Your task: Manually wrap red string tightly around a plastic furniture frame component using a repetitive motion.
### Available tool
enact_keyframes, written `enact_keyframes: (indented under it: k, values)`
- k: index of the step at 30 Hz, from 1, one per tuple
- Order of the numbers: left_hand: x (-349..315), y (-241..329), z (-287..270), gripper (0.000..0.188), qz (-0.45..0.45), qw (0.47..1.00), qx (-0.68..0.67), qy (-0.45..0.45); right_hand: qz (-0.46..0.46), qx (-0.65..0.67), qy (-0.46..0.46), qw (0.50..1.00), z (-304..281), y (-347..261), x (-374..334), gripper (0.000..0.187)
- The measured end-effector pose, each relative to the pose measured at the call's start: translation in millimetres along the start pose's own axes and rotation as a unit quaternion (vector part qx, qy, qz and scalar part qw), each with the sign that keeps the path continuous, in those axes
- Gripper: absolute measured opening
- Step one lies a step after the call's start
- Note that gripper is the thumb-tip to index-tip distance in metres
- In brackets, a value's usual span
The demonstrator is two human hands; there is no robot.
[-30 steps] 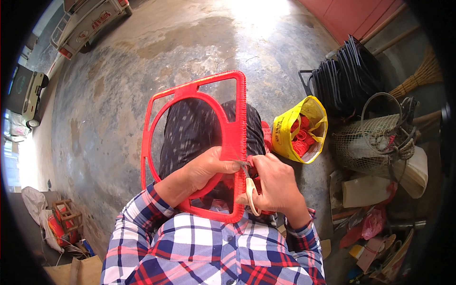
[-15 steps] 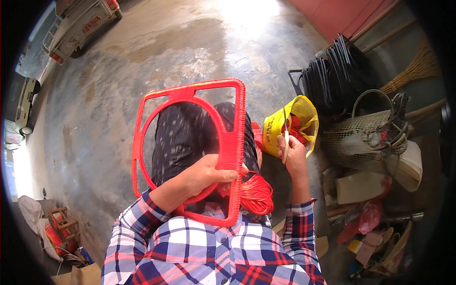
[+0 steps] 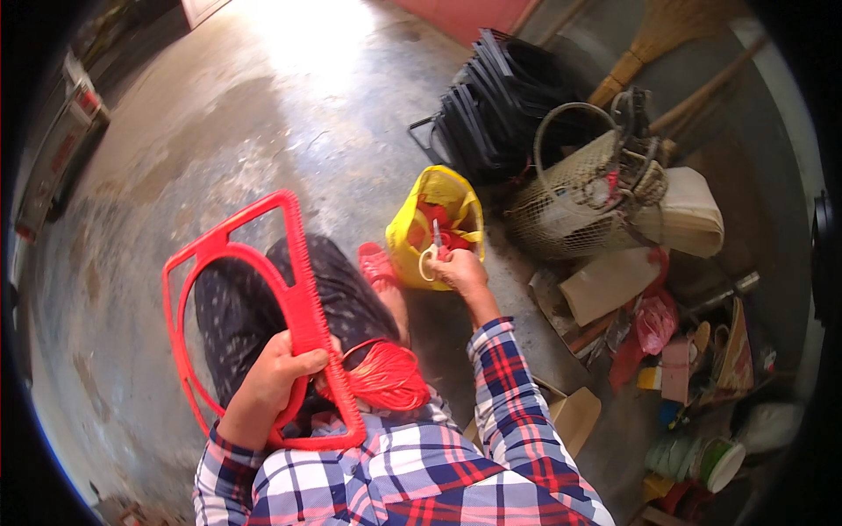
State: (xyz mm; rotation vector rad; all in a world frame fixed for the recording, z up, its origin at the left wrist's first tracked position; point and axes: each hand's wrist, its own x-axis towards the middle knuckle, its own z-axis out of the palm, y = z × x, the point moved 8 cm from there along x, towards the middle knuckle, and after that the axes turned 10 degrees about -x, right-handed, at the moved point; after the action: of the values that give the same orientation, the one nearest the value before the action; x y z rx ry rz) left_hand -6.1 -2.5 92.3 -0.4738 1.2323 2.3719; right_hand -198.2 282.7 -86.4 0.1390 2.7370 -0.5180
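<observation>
My left hand (image 3: 282, 373) grips one side bar of a red cord-wrapped frame (image 3: 306, 302), with the thumb on top of the bar. The frame is rectangular with a large ring inside it, and it rests tilted over my lap. Beside that bar lies a loose hank of red cord (image 3: 388, 379). In my right hand (image 3: 463, 272) is a pair of scissors (image 3: 436, 235) with pale handles, blades pointing away from me. This hand is at the near edge of a yellow bag (image 3: 406, 230), whose mouth shows red material (image 3: 452, 238) inside.
Stacked black frames (image 3: 491, 114) stand beyond the bag. To the right are a wire mesh basket (image 3: 561, 206), a straw broom (image 3: 645, 48), cardboard (image 3: 605, 285) and a pink plastic bag (image 3: 656, 320). A red sandal (image 3: 377, 265) is by the yellow bag.
The view has swung right, so most things appear further left. My right hand still holds the scissors, now at the bag's near rim. The left hand keeps its hold on the frame.
</observation>
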Motion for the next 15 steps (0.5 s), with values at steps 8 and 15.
enact_keyframes:
  k: [8, 15]
  values:
    - [2, -4, -5, 0.034, 0.011, 1.000, 0.005, 0.026, -0.007, 0.015, 0.045, 0.999, -9, 1, -11, 0.047]
    - [1, 3, -9, 0.026, 0.018, 0.999, 0.019, 0.034, -0.198, 0.288, 0.072, 0.934, -60, -99, -93, 0.040]
